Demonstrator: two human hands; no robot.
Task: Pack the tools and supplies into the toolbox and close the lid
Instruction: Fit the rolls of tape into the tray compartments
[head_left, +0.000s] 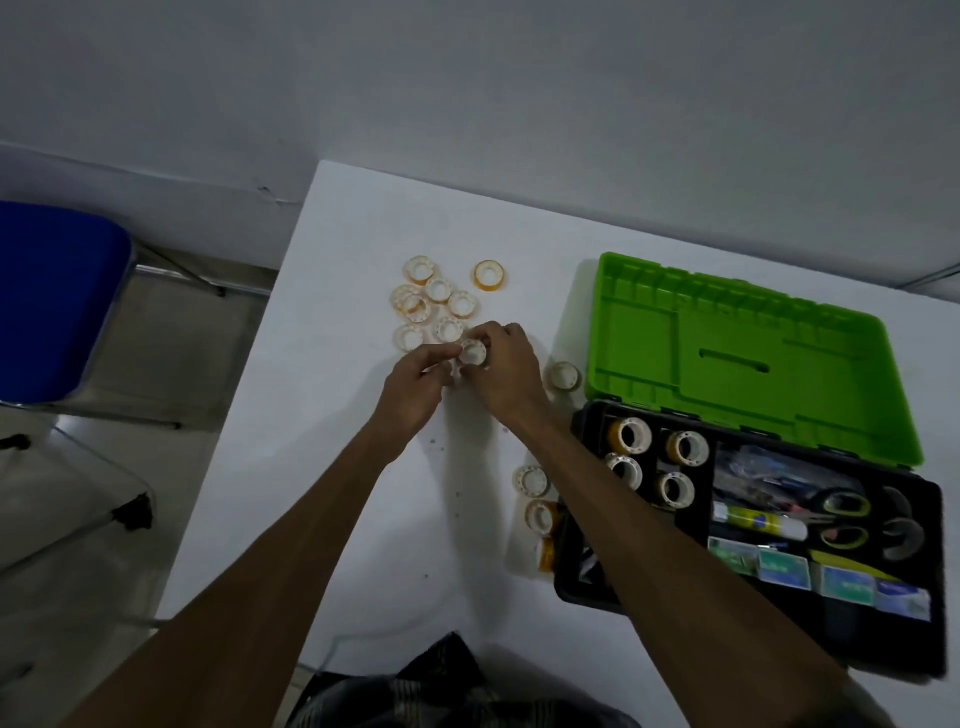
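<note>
**A:** From the head view, where is the toolbox (748, 519) and which way does it run?

**B:** It sits on the right part of the white tabletop (363, 519). Its long axis runs from the near left toward the far right edge of the picture. The green lid (737, 353) is thrown fully back, inner face up, lying on the far side of the black tray.

**A:** What is packed?

**B:** Four tape rolls (655, 464) stand in the tray's left compartments, their holes facing up toward the camera. Right of them lie a glue stick (761, 522), pointing left to right, scissors (841, 519) with green-rimmed handles, and small flat packets (821, 577) along the near side.

**A:** And the hands?

**B:** Both meet at mid-tabletop. The right hand (506, 371) has its fingers curled round a single tape roll (474, 352), hole facing the camera. The left hand (415, 382) pinches something small beside that roll; I cannot tell what, perhaps the same roll.

**A:** Loose supplies?

**B:** A cluster of rolls (431, 306) lies flat just beyond the hands, one roll (565, 375) near the lid's corner, and three more (537, 512) against the tray's left wall. A blue chair (57, 296) stands off the tabletop's left.
</note>
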